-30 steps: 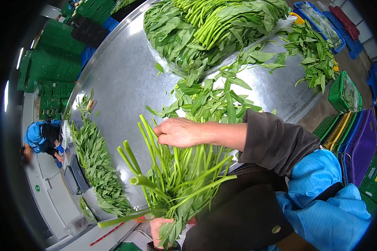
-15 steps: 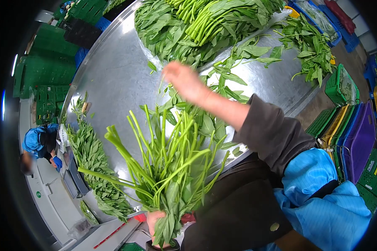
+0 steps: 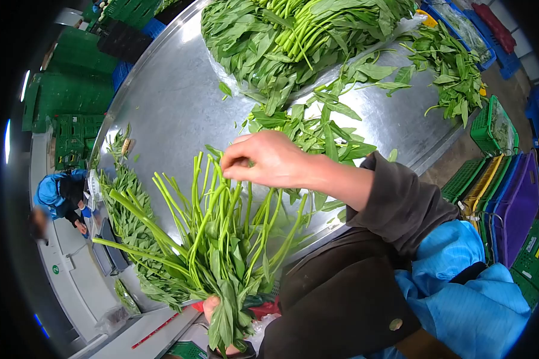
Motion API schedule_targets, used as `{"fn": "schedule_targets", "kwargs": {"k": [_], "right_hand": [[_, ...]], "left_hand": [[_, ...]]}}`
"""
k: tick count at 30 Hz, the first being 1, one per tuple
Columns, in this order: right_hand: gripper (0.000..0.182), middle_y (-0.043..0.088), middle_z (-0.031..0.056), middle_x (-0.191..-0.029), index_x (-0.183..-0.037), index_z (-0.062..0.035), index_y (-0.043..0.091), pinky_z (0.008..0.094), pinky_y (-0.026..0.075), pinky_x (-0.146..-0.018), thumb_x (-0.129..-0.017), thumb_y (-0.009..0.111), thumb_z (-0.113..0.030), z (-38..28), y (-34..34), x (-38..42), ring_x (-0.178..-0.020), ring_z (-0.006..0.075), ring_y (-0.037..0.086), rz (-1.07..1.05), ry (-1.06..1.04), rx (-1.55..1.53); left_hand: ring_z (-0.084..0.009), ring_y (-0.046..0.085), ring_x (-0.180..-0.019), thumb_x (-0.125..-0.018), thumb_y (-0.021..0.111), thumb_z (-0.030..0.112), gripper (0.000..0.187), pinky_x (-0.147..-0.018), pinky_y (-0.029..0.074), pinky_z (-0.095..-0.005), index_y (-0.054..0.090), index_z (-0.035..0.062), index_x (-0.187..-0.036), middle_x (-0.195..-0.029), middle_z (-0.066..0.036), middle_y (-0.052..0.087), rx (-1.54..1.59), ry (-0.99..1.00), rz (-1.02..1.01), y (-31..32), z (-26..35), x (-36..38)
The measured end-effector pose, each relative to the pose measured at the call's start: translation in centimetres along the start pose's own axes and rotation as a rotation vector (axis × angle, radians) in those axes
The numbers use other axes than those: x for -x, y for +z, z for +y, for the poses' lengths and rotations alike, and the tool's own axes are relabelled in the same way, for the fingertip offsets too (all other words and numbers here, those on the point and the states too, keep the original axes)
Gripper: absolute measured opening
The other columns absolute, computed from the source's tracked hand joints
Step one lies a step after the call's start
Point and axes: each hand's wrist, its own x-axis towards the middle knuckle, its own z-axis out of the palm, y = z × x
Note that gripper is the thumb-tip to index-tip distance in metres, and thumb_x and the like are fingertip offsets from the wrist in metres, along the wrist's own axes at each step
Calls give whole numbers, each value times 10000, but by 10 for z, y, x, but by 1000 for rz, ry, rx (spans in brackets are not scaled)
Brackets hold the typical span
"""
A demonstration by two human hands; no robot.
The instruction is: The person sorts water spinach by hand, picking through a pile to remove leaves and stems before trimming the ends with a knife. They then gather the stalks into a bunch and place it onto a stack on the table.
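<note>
A bunch of water spinach (image 3: 221, 239), its cut stems fanned upward and its leaves hanging down, is gripped by my left hand (image 3: 211, 306) at the bottom of the view. Leaves cover much of that hand. My right hand (image 3: 266, 160) is closed with curled fingers at the upper stem ends; whether it pinches a stem cannot be made out. Behind it, loose water spinach sprigs (image 3: 329, 128) lie on the metal table (image 3: 167, 96). A large pile of water spinach (image 3: 251, 51) rests on clear plastic beyond.
More greens lie along the left table edge (image 3: 132, 221) and at the right corner (image 3: 446, 72). Stacked green, yellow, blue and purple crates (image 3: 509, 203) stand at right, a green crate (image 3: 496, 127) above them. A co-worker in blue (image 3: 51, 194) stands at far left.
My right hand has come down from near the big pile to the stem ends of the held bunch. The bunch has shifted slightly left and down in my left hand.
</note>
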Motion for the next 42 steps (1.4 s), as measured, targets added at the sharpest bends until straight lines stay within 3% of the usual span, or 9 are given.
{"fn": "schedule_targets", "kwargs": {"k": [3, 7, 11, 14, 26, 33, 36, 39, 42], "right_hand": [[153, 645, 56, -730, -871, -102, 701, 385, 491, -639, -810, 641, -230, -3, 9, -12, -703, 264, 618, -3, -316, 214], [149, 627, 87, -816, -865, -111, 699, 389, 490, -691, -789, 633, -220, -18, 6, -23, -820, 259, 607, 7, 144, 144], [146, 605, 93, -704, -774, -96, 700, 410, 481, -700, -782, 633, -225, -12, 42, -20, -794, 269, 609, 6, -316, 237], [221, 637, 103, -947, -935, -71, 680, 421, 461, -847, -791, 614, -225, -22, 47, -33, -938, 308, 596, -706, 0, 502], [312, 674, 114, -831, -964, -65, 682, 367, 472, -739, -863, 589, -345, -10, 92, -33, -810, 260, 623, -917, -15, 60], [299, 607, 39, -750, -996, -49, 565, 295, 475, -655, -937, 533, -340, 11, 98, -36, -625, 95, 568, -9, 544, -717], [338, 608, 84, -760, -1031, -18, 543, 365, 488, -689, -946, 512, -344, 28, 67, -30, -633, 187, 577, 321, 535, -921], [467, 611, 230, -998, -1186, 29, 522, 476, 447, -875, -921, 529, -356, -3, 62, 0, -959, 388, 575, 8, 354, 874], [472, 596, 223, -1079, -1105, 3, 611, 451, 442, -893, -873, 582, -407, -34, 90, 15, -1050, 364, 551, -297, 430, 358]], "left_hand": [[-365, 653, -922, -714, 575, 80, 596, -823, 555, -471, 454, -64, -1280, -1116, -254, 611, 52, -72, -22, 4, 3, 3], [-368, 652, -924, -718, 569, 80, 594, -824, 554, -474, 451, -64, -1282, -1119, -258, 608, 64, -139, -39, -7, 13, 6], [-371, 651, -926, -721, 562, 79, 592, -826, 553, -476, 449, -64, -1285, -1123, -261, 605, 68, -169, -57, -13, 22, 2], [-374, 650, -928, -724, 557, 78, 591, -827, 552, -478, 448, -63, -1287, -1126, -264, 603, 75, -183, -68, -22, 32, 2], [-395, 641, -946, -737, 520, 73, 596, -842, 546, -494, 423, -58, -1310, -1151, -282, 585, 201, -422, -85, -50, 69, 12], [-399, 636, -964, -739, 502, 54, 587, -859, 537, -506, 421, -61, -1309, -1153, -280, 584, 178, -457, -234, -104, 96, -3], [-383, 638, -962, -705, 511, 37, 624, -836, 550, -482, 415, -72, -1311, -1148, -269, 590, 141, -313, -209, -96, 97, -5], [-378, 639, -955, -708, 519, 38, 640, -843, 547, -481, 398, -68, -1327, -1157, -268, 585, 121, -98, -164, -83, 97, -5], [-376, 635, -969, -708, 521, 35, 644, -855, 542, -480, 394, -63, -1332, -1169, -265, 579, 141, -108, -176, -86, 106, -11]]}}
